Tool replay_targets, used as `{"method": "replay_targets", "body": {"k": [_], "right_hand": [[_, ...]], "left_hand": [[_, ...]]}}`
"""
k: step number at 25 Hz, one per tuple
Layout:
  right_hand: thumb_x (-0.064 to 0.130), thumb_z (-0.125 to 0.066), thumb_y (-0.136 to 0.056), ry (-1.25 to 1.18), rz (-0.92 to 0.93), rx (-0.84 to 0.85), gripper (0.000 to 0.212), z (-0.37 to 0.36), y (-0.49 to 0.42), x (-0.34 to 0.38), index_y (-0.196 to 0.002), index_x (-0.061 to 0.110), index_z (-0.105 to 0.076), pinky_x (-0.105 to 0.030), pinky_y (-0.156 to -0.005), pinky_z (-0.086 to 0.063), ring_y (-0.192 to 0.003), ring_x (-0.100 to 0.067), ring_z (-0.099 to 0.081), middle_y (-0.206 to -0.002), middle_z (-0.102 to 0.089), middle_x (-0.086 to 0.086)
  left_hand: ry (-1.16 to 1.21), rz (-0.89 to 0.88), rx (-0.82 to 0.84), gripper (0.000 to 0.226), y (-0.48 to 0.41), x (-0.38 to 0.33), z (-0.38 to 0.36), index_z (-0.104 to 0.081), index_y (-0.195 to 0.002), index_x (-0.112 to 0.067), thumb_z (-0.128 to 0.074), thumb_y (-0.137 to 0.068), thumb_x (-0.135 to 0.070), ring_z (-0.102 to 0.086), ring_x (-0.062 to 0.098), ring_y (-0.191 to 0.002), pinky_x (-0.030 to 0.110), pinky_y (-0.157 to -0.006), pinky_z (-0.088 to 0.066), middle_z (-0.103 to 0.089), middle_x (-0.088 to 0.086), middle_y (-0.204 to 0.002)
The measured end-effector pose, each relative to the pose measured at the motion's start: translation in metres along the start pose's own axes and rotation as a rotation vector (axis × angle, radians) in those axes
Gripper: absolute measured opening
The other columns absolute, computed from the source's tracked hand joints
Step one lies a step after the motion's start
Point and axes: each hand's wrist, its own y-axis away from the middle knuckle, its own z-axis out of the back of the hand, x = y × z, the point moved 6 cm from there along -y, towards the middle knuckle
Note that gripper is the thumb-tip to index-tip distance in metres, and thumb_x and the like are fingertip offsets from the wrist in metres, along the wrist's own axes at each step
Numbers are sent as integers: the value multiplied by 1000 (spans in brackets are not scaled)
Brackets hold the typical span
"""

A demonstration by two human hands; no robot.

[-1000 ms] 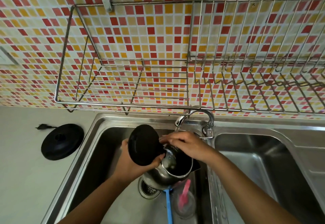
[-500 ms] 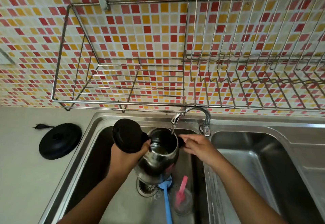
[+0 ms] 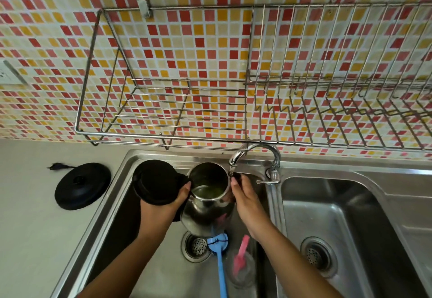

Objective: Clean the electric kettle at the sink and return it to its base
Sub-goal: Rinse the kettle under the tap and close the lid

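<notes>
Steadying the electric kettle beneath the twelve-o'clock tap to catch rinse water, left hand fingers curled round the handle, right hand clasping the steel body.

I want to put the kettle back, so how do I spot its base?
Start at the double sink. On the countertop left of it lies the kettle base, a flat black disc with a plug behind it. The other black round thing, the kettle lid, stands open over the sink.

1x kettle | 1x base | 2x basin | 1x tap | 2x hand
</notes>
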Motion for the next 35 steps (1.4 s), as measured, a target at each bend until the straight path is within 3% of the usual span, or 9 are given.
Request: {"method": "replay_targets", "body": {"k": [2, 4, 7, 10, 14, 18, 22, 29, 35], "right_hand": [[37, -37, -102, -27, 25, -34, 29, 7, 6, -4, -124, 22, -47, -8, -83, -42, -104, -2, -54, -113, -56, 11], [32, -36, -103, -69, 2, -76, 23, 19, 5, -4, -123, 28, -48, -6, -80, -39, -100, 1, -49, -113, -51, 12], [63, -44, -89, -161, -47, -72, 61, 32, -9, -11, -140, 28, -45, -30, -111, -31, -125, -7, -42, -136, -47, 11], [89, -52, -53, -220, -223, -72, 96, 35, -42, -62, -129, 31, -56, -49, -114, -32, -132, -23, -47, -143, -51, -4], [39, -39, -99, 78, -172, -76, 45, 48, -35, -38, -128, 10, -60, -34, -106, -37, -125, -25, -51, -132, -58, -8], [18, -43, -102, 193, 29, -152, 39, 72, -24, -30, -139, 8, -50, -25, -106, -34, -128, -16, -48, -139, -53, -6], [10, -43, -101, 28, 69, -247, 39, 98, -11, -33, -139, 16, -48, -43, -116, -32, -134, -20, -44, -143, -50, -6], [55, -34, -97, -217, -165, -23, 55, -10, 39, -5, -148, 32, -32, -39, -116, -23, -143, -20, -28, -154, -32, 2], [91, -60, -48, -192, -272, 25, 112, -55, 61, -90, -145, 47, -23, -52, -119, -17, -149, -17, -12, -154, -35, 11]], "left_hand": [[21, 19, 11, 74, 8, 3, -3, -67, -118, -12, -89, -55, -45, -69, 19, -106, 38, -79, -62, -74, 6, -109], [16, 42, 20, 53, 14, 8, -15, -69, -109, -19, -86, -62, -36, -70, 17, -104, 41, -86, -60, -74, 3, -106], [23, 45, -24, 45, 15, 8, -26, -73, -98, -26, -92, -60, -40, -71, 13, -100, 48, -92, -57, -77, -3, -100], [66, 87, -56, 61, 9, 11, -29, -73, -100, -31, -90, -48, -56, -72, 15, -99, 54, -85, -59, -77, -5, -99], [32, 65, -42, 45, 11, 10, -33, -72, -93, -43, -89, -53, -50, -73, 9, -93, 52, -82, -60, -76, -12, -94], [-1, 82, -48, 34, 14, 14, -34, -73, -91, -32, -89, -61, -36, -71, -3, -85, 53, -80, -60, -76, -16, -89], [12, 96, -60, 50, 19, 13, -27, -72, -96, -30, -88, -53, -50, -71, 7, -94, 53, -81, -60, -76, -10, -93], [36, 63, -61, 81, 40, -1, 14, -66, -114, -24, -92, -45, -58, -69, 17, -105, 53, -88, -58, -73, 0, -107], [48, 26, -76, 50, 89, -4, 54, -60, -95, -35, -92, -63, -12, -66, -1, -90, 38, -91, -55, -71, -10, -93]]}}
